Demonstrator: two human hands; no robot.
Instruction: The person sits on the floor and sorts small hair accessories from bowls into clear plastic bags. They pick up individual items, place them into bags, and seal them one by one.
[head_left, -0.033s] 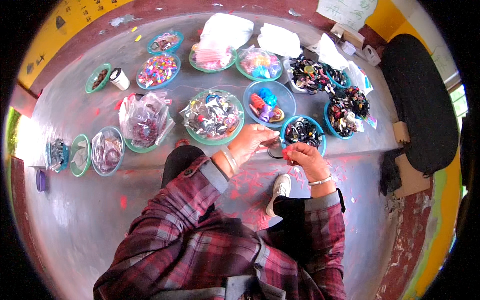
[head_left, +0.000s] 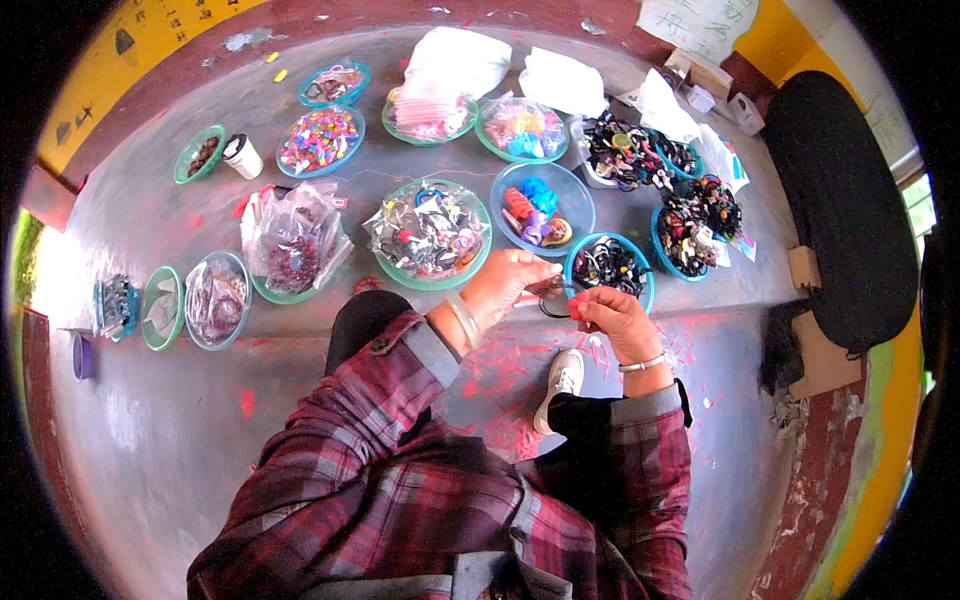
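Note:
My left hand [head_left: 498, 286] is closed in a pinch on one side of a thin black loop, which looks like an elastic hair tie [head_left: 552, 312]. Across from it, my right hand [head_left: 622, 322] grips a small red piece [head_left: 577, 304] at the loop's other side; its exact kind is too small to make out. Both hands are just above the near edge of the grey ledge. Right behind them stands a blue basin [head_left: 650, 290] of black hair ties [head_left: 608, 264]. A clear bluish bowl [head_left: 507, 222] with bright coloured pieces sits beyond the left hand.
A green basin [head_left: 447, 284] holds packets of small trinkets. Bowls of colourful beads [head_left: 320, 140], pink strips [head_left: 430, 115] and bagged items [head_left: 292, 245] spread over the ledge, with a white cup [head_left: 242, 157] among them. Red scraps [head_left: 500, 395] litter the floor near my shoe [head_left: 566, 378].

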